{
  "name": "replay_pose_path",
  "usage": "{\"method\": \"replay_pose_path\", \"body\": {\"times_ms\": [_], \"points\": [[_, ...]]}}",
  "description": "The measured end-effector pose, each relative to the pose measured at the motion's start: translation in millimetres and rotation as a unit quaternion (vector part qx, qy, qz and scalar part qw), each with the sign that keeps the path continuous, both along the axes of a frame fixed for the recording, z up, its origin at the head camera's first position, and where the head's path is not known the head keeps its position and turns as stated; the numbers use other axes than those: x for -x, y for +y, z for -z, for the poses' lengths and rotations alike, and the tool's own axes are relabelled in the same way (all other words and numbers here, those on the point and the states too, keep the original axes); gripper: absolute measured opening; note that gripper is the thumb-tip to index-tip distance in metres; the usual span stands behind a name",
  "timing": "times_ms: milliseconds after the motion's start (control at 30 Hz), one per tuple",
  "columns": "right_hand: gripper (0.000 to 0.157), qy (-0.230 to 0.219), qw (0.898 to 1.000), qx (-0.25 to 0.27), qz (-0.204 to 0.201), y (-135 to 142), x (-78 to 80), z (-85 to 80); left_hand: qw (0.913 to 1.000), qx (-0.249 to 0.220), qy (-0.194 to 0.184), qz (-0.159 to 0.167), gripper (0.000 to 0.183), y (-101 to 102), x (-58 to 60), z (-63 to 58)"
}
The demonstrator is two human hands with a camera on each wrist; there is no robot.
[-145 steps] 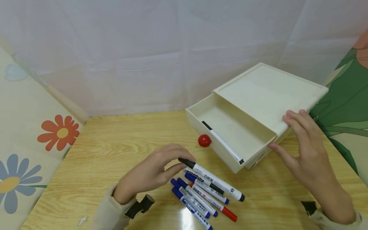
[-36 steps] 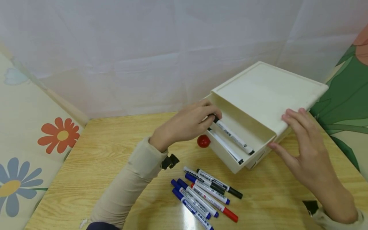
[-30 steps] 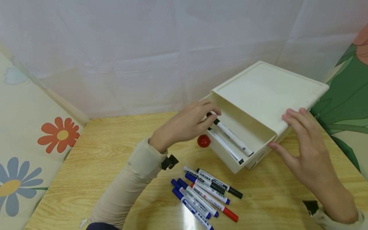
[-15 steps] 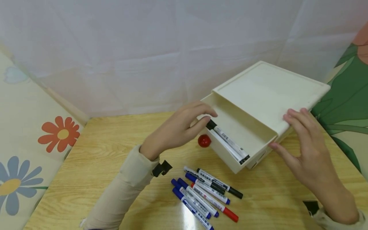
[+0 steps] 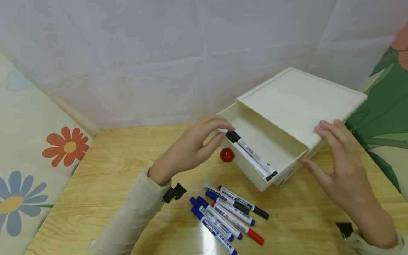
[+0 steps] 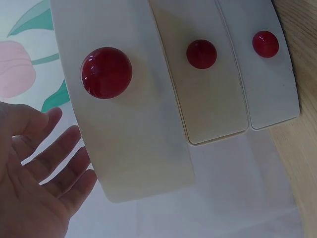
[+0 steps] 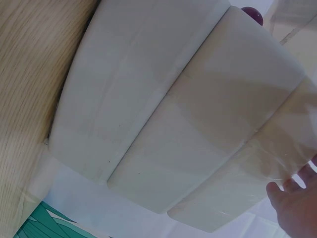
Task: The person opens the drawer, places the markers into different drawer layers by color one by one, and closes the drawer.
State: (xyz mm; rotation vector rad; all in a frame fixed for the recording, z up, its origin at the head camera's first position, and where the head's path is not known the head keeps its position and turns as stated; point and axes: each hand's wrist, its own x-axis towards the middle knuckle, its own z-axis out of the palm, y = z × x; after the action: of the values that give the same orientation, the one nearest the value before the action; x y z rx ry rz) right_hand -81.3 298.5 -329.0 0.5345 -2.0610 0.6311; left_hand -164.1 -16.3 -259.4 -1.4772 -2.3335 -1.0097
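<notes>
The top drawer (image 5: 269, 141) of a cream drawer cabinet (image 5: 302, 101) is pulled out. Two white markers (image 5: 253, 154) with black caps lie side by side along its front wall. At the drawer's front rim, my left hand (image 5: 188, 147) has its fingers loosely bent over the edge, holding nothing, near the marker caps. The left wrist view shows that hand (image 6: 34, 173) beside the drawer front with its red knob (image 6: 106, 73). My right hand (image 5: 347, 173) rests on the cabinet's right edge, fingers on top and thumb at the side.
Several whiteboard markers with blue, black and red caps, among them a red one (image 5: 237, 223), lie on the wooden table (image 5: 127, 152) in front of the drawer. Two lower drawers with red knobs (image 6: 201, 54) are closed. A white cloth (image 5: 143, 63) hangs behind.
My left hand has carried a black-capped marker from the table pile into the drawer, let it go beside the other one, and drawn back toward the front rim. The right hand stays put.
</notes>
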Motion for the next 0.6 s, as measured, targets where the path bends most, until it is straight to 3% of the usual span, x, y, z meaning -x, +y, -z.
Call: {"method": "replay_pose_path", "body": {"times_ms": [400,600], "points": [[0.080,-0.004,1.000,-0.003,0.002,1.1,0.3,-0.3,0.9986,-0.030,0.006,-0.042,0.026,-17.1,-10.7,10.9],[0.082,-0.011,1.000,-0.007,0.007,2.8,-0.2,0.0,0.9987,-0.030,0.003,-0.042,0.027,-23.5,-13.2,18.3]]}}
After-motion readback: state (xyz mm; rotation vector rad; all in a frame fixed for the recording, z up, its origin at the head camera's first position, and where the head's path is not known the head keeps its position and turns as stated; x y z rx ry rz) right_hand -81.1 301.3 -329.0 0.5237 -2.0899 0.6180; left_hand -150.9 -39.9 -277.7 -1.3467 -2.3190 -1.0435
